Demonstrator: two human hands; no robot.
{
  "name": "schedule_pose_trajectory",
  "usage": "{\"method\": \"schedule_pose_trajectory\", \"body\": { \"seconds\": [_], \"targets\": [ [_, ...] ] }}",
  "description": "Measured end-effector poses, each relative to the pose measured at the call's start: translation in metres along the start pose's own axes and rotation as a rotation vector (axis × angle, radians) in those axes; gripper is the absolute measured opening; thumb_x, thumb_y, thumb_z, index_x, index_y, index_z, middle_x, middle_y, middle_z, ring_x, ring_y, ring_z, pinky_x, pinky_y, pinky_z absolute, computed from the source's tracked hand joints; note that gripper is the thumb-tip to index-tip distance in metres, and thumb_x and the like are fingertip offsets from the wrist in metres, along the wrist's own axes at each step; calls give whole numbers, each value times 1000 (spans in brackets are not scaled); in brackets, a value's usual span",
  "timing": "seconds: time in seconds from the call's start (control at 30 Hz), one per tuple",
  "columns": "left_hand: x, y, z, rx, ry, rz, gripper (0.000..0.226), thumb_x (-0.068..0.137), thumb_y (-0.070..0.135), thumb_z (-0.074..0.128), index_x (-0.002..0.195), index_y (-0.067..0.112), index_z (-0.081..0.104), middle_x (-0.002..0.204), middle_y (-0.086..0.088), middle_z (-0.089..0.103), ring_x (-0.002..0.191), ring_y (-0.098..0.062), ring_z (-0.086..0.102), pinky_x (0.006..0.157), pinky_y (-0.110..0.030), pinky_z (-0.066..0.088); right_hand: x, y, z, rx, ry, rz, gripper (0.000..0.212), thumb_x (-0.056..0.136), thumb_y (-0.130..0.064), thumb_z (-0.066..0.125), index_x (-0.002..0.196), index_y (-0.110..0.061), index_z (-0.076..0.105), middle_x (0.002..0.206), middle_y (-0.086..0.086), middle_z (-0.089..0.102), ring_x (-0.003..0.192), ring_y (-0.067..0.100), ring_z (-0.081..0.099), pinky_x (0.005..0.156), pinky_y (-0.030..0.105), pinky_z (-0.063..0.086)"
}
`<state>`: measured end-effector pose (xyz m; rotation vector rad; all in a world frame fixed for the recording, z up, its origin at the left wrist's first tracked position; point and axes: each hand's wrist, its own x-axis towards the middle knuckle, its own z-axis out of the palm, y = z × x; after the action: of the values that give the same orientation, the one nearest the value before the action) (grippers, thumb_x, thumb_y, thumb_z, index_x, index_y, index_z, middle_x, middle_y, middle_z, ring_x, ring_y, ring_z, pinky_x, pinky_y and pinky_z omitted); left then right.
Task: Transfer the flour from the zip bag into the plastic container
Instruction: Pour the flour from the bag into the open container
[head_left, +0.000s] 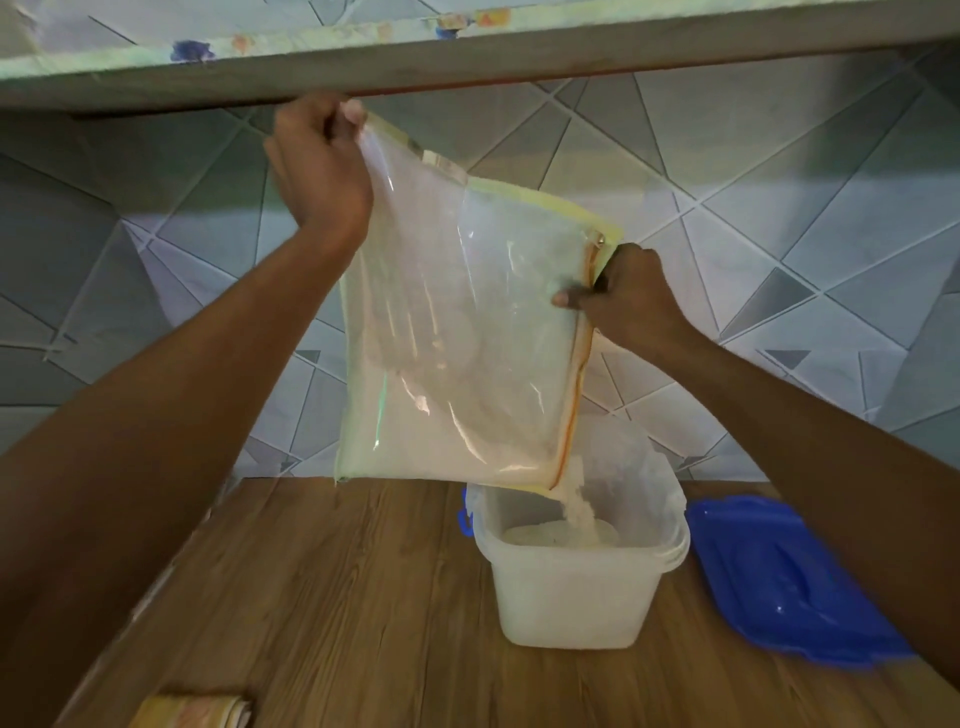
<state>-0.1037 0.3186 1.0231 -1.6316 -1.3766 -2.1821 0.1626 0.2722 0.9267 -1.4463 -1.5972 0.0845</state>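
A clear zip bag (457, 338) with a yellow edge and orange zip hangs tilted above the table, flour piled in its lower part. My left hand (317, 166) grips its raised top corner. My right hand (628, 301) pinches the zip edge on the right side. Flour (576, 506) streams from the bag's lower right corner into the white plastic container (566, 597), which stands open on the wooden table (337, 597) with a mound of flour inside.
The container's blue lid (789, 582) lies on the table to the right of it. A folded yellowish cloth (197, 712) sits at the table's near edge. A shelf (467, 57) runs overhead, close above my left hand. A tiled wall (779, 208) stands behind.
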Motion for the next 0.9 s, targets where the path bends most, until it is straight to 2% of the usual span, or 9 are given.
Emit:
{"method": "schedule_pose_trajectory", "body": {
  "seconds": [0.17,0.27,0.33,0.4,0.47,0.63,0.73,0.8,0.9],
  "targets": [
    [6,-6,0,5,65,-95,23,92,23,56,75,16,70,57,20,41,60,5,40,61,-13,36,-2,8,-1,37,119,54,41,75,-36,84,64,-7,57,81,15,65,91,36,64,76,45,57],
    [5,-8,-1,-3,56,-95,21,92,21,57,77,16,70,58,19,46,56,11,40,61,-9,34,-6,5,-4,31,25,24,43,73,-32,86,74,6,67,83,20,71,79,32,69,72,41,60],
    [10,-16,-2,3,108,-109,21,92,21,56,80,14,72,63,14,53,63,9,41,63,-10,35,-5,4,-7,56,93,53,42,74,-32,86,74,6,67,82,16,70,81,29,68,71,36,59],
    [19,-22,-7,14,128,-139,21,93,22,56,78,16,69,70,12,51,68,6,42,64,-7,36,-5,4,-7,80,187,68,44,74,-32,85,72,6,63,79,18,69,82,34,67,72,40,59],
    [20,-25,-10,21,122,-130,20,92,23,57,73,23,62,69,12,49,70,2,43,65,-13,40,-5,5,-6,70,144,73,44,74,-31,85,75,8,66,83,21,70,81,33,69,70,41,60],
    [20,-28,-10,-9,101,-109,21,92,26,57,74,18,65,70,8,50,69,-1,43,64,-15,37,-5,11,-3,117,210,92,38,72,-32,87,57,-19,54,78,16,68,86,37,66,73,46,59],
    [19,-29,-11,-23,110,-124,20,89,25,59,76,14,70,70,-1,59,69,0,45,68,-19,40,-7,10,0,115,126,93,37,72,-29,88,63,-3,62,79,16,71,78,33,70,69,41,60],
    [19,-30,-10,-11,126,-127,20,88,24,58,77,12,69,77,-11,66,69,0,44,67,-19,38,-8,13,0,122,169,67,36,72,-28,87,60,-7,60,73,8,68,74,28,69,65,31,57],
    [20,-33,-9,7,93,-130,19,90,26,59,72,19,64,70,2,57,70,-2,46,68,-21,42,-10,15,2,122,188,62,45,72,-28,87,52,-14,49,59,6,57,65,26,63,64,41,58]
  ]
}}
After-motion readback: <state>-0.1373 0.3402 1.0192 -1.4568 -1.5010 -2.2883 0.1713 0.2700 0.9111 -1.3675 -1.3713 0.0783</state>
